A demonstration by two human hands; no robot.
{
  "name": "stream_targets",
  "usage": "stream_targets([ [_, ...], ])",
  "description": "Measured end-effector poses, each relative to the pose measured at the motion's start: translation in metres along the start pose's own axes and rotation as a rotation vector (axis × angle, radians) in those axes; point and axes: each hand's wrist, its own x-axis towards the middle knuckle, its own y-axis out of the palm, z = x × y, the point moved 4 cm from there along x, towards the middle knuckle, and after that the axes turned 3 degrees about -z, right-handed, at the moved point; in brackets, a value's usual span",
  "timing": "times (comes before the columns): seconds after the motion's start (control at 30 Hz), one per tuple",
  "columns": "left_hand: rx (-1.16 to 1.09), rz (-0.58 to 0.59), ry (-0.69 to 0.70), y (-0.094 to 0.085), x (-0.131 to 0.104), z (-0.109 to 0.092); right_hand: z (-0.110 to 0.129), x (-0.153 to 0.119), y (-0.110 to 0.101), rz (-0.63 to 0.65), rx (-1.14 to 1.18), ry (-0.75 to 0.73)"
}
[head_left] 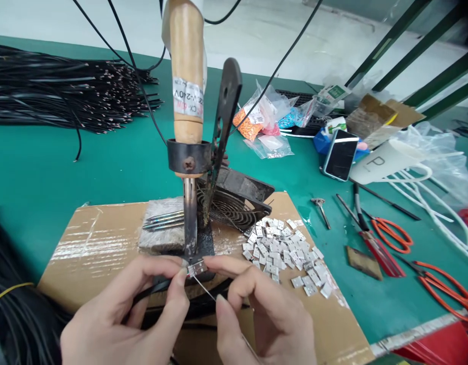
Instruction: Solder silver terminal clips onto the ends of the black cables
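Presently, left hand (123, 317) pinches cable (152, 289) by plate (198, 266), lower centre; right hand (270, 312) clamps wire (204, 288) near iron (190, 218); steady alignment appears required.

phone (341, 156) beside white mug (376, 163) | cardboard box (365, 117) beyond | orange-handled scissors (444, 290) nearer

From here, a white sticker (187, 97) is wrapping around the wooden handle (186, 66) and showing "20V-240V", its first characters disappearing around the curve. On the same sticker, "CX-" is standing out in dark print, with reddish characters after it blurring too much for me to read. Over on the white mug (393, 159), a large dark "P" is showing. The print on the orange bag's label (255, 107) is staying too small to make out.
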Motion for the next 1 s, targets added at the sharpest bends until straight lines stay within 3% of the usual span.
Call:
stream_targets([
  [0.4, 0.029, -0.065, -0.022, 0.009, 0.006, -0.013, -0.004, 0.025, -0.010, 0.261, 0.172, 0.042],
  [1.0, -0.125, -0.053, -0.017, 0.004, 0.015, -0.023, 0.006, 0.022, -0.007, 0.156, 0.102, 0.024],
])
